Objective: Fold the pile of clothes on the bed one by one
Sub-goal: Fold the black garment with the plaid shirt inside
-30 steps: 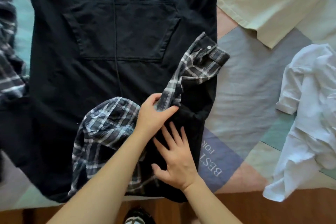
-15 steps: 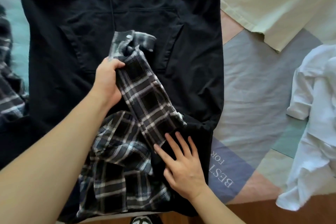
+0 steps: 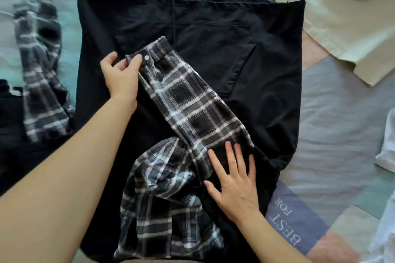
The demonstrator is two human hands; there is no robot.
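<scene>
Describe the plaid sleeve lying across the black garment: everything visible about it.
The plaid sleeve is soft woven cloth, black and grey with white lines. It lies flat and diagonal on the black garment, its buttoned cuff at the upper end. The left hand pinches the cuff; the right hand presses flat near its lower end, where it joins the bunched shirt body.

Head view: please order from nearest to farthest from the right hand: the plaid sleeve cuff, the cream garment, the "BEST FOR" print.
From the right hand:
1. "BEST FOR" print, just right of it on the bedspread.
2. Plaid sleeve cuff, up-left, at the left hand.
3. Cream garment, top right.
</scene>
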